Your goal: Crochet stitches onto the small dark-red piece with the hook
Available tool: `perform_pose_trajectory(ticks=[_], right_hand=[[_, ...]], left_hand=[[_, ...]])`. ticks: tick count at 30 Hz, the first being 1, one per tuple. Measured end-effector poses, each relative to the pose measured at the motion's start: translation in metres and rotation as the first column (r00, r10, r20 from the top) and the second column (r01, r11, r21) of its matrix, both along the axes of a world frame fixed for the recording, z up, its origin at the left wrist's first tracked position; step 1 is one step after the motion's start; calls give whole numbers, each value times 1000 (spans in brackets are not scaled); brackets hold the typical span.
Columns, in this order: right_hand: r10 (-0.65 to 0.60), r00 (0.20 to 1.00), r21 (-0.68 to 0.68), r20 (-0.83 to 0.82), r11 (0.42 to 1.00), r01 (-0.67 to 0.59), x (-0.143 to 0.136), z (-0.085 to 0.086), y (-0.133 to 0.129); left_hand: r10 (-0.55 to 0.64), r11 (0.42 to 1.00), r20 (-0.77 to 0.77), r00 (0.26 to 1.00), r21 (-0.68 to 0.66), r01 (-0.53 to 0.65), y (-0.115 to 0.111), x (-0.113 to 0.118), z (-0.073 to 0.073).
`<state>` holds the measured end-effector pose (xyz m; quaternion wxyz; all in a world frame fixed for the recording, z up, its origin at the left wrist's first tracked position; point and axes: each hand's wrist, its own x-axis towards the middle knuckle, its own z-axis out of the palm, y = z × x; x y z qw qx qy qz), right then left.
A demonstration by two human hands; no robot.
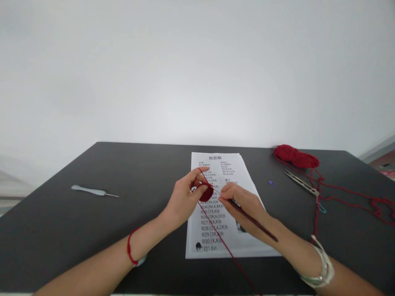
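Note:
Pinched between the thumb and fingers of my left hand (187, 193) is a small round piece of dark red crochet (206, 193). A strand of red yarn (226, 245) runs over my raised left index finger, and a strand trails down toward the front edge of the table. My right hand (242, 201) grips a crochet hook (254, 222) with a dark brown handle, held like a pen. Its thin metal tip meets the upper right edge of the crochet piece. Both hands are above a printed pattern sheet (197, 242); the exact stitch is too small to make out.
A grey-handled crochet hook (94, 190) lies at the left on the black table (138, 164). To the right are a red yarn skein (296, 157), thread snips (300, 182), a purple stitch marker (271, 183), a blue stitch marker (322, 209) and loose red yarn (348, 191).

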<state>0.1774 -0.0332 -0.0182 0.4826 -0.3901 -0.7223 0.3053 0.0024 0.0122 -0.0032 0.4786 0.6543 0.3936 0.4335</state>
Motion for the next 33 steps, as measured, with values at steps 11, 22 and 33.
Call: perform_pose_trajectory(ticks=[11,22,33], right_hand=[[-101,937,-150,-334,987,52,-19,-10,8],[-82,929,-66,-362,996,63,-17,-12,7],[-21,927,-212,-374,975,-64,2,6,4]], left_hand=[[-4,932,375,927,-334,139,-17,12,-1],[39,767,565,824,-545,338,-7,3,6],[-175,818,449,876,-428,383,5,-9,11]])
